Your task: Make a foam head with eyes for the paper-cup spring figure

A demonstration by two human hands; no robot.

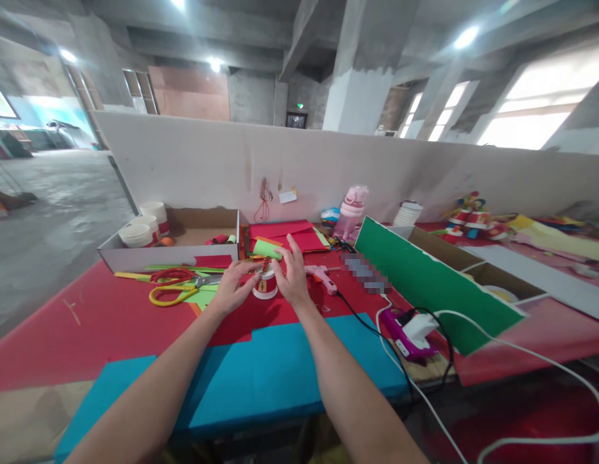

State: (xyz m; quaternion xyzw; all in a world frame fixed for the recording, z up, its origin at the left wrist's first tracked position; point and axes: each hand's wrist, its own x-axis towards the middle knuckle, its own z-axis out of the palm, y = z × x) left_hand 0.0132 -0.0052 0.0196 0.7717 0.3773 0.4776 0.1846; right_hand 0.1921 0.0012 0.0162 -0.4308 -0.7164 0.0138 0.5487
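Apparently to steady the small cup, the half-curled left hand, its grip unclear, and loosely spread right hand, seemingly holding nothing, flank it on the red tabletop, the glue gun lying right, presumably for easy reach.

Single wide view, from your head: faces forward and down, close over the worktop, your left hand and right hand mid-frame, ceiling above.
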